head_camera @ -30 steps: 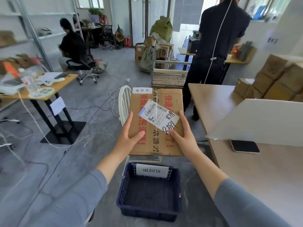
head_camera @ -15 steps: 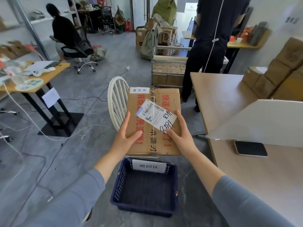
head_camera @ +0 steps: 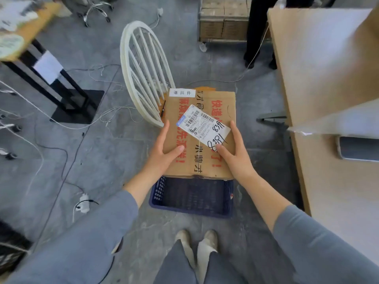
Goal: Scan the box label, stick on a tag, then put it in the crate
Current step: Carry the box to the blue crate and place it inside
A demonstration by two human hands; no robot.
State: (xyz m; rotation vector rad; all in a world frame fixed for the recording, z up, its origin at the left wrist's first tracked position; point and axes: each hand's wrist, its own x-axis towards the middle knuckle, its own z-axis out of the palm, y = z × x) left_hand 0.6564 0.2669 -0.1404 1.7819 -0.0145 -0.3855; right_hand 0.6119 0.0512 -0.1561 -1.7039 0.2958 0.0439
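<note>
Cardboard box (head_camera: 189,154), brown, with red and black print on its top face. Held in the air over the grey floor (head_camera: 106,160), top face up. Its near edge covers the far end of the crate (head_camera: 190,211) in this view; whether the two touch cannot be told.

- Label (head_camera: 203,128): white, barcoded, with handwritten digits, stuck askew across the top face.
- Tag (head_camera: 182,92): small white strip with printed characters, at the far left corner of the top face.
- Left hand (head_camera: 162,154): grips the box's left side, thumb lying on the top face, fingers along the edge.
- Right hand (head_camera: 235,154): grips the right side, thumb on the label's near corner.
- Crate: dark blue with slotted walls, on the floor just ahead of the shoes (head_camera: 196,238).
- Chair (head_camera: 143,74): white with a spindle back, just beyond the box to the left.
- Table (head_camera: 328,58): pale wood, at right; a phone (head_camera: 359,148) lies on it.
- Desk (head_camera: 18,33): far left; cables (head_camera: 61,124) trail over the floor beside it.

Changes against half a second ago:
- The box sits lower and nearer, so the crate's white sign (plain to read then) is now hidden behind it.
- Both grips are unchanged.
- The view has tipped down, bringing the shoes in and losing the seated person.
</note>
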